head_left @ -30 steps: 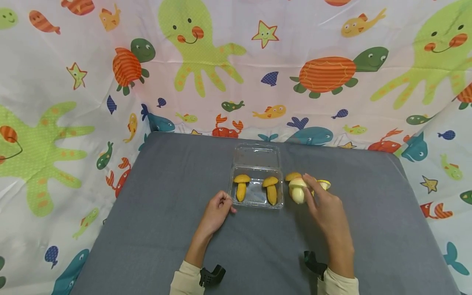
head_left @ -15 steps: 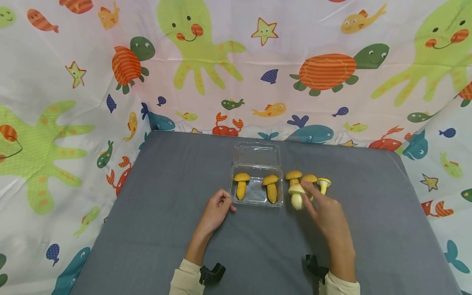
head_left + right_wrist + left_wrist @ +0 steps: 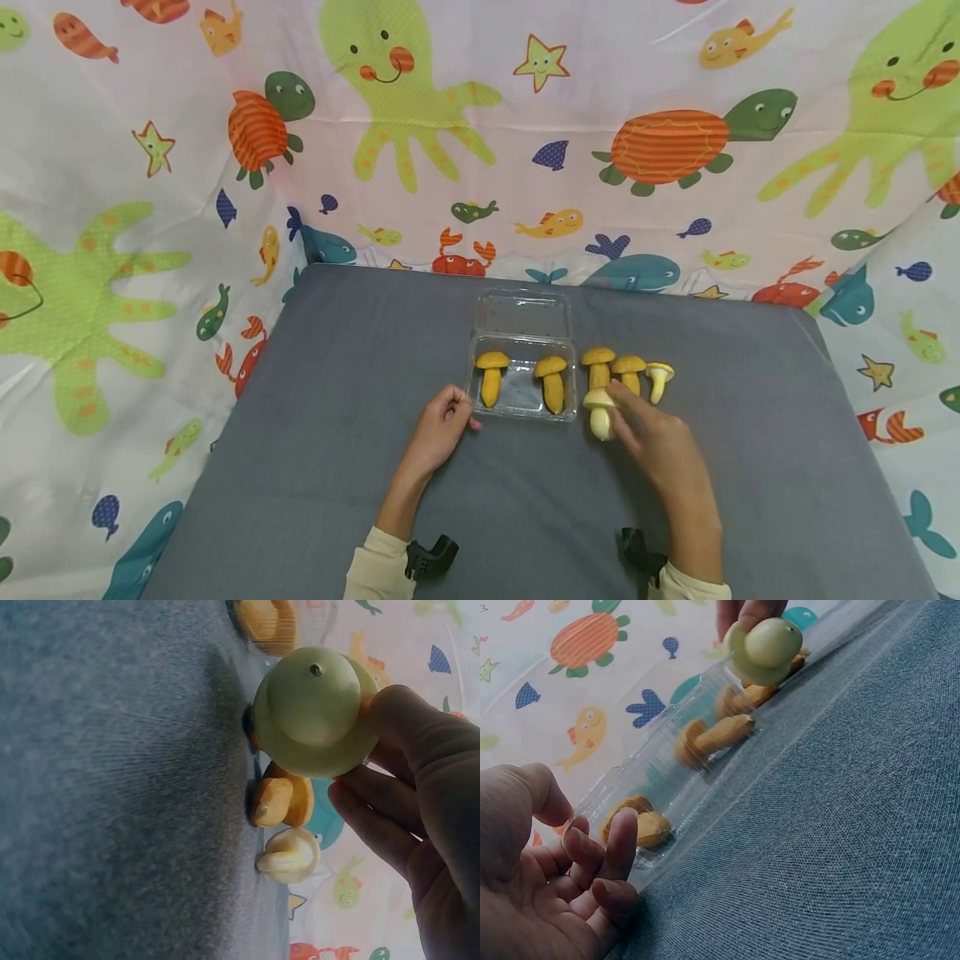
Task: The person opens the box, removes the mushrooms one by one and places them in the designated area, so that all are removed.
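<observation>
My right hand [image 3: 660, 442] pinches a pale cream toy mushroom [image 3: 602, 423] by its cap, stem toward me, above the cloth right of the clear plastic box [image 3: 525, 415]. In the right wrist view, thumb and fingers hold the rim of the pale mushroom's cap [image 3: 315, 705]. My left hand [image 3: 441, 429] holds the box's near left corner between thumb and finger; the other fingers curl loosely in the left wrist view. Inside the open-lidded box lie two yellow-brown mushrooms, one on the left [image 3: 491, 379] and one on the right [image 3: 552, 385].
Right of the box lie two more yellow-brown mushrooms [image 3: 597, 367] [image 3: 630, 371] and a small pale-yellow one [image 3: 658, 381]. The raised lid [image 3: 523, 317] extends behind the box. Grey cloth [image 3: 337, 375] covers the table, and a sea-animal curtain [image 3: 450, 108] hangs around it.
My right hand has drawn the pale mushroom slightly toward me, uncovering the mushrooms behind it. The left hand stays at the box corner.
</observation>
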### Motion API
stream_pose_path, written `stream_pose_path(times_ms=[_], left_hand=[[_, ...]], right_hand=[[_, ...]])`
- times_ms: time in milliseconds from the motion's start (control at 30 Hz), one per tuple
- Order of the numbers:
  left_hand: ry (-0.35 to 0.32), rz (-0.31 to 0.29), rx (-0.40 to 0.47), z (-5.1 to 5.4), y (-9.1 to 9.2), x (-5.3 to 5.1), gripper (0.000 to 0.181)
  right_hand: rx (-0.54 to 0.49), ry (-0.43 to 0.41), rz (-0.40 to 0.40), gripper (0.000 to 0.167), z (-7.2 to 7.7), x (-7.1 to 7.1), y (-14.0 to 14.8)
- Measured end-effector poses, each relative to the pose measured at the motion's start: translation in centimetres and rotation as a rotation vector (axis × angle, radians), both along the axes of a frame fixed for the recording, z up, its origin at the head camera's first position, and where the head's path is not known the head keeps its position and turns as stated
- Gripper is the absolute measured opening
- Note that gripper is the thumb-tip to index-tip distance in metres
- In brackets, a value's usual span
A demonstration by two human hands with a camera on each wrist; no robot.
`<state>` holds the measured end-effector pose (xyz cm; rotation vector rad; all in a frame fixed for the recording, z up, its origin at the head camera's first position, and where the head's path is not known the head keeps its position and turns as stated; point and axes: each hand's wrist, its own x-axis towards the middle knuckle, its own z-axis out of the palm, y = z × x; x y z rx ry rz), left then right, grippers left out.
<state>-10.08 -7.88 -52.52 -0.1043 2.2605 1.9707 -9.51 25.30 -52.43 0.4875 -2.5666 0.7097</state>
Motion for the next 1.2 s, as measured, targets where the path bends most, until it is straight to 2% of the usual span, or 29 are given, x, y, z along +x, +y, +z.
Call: stream_pose_path(times_ms=[500, 867, 1200], left_hand=[[0.001, 0.004, 0.002, 0.1, 0.0, 0.1, 0.015], [-0.004, -0.003, 0.006, 0.1, -0.1, 0.0, 0.015], [0.009, -0.005, 0.010, 0.1, 0.0, -0.1, 0.015]], right_hand=[[0.012, -0.076, 0.047, 0.044, -0.9, 0.1, 0.2], [0.006, -0.042, 0.124, 0.049, -0.9, 0.1, 0.3], [0.001, -0.054, 0.113, 0.048, -0.8, 0.7, 0.3]])
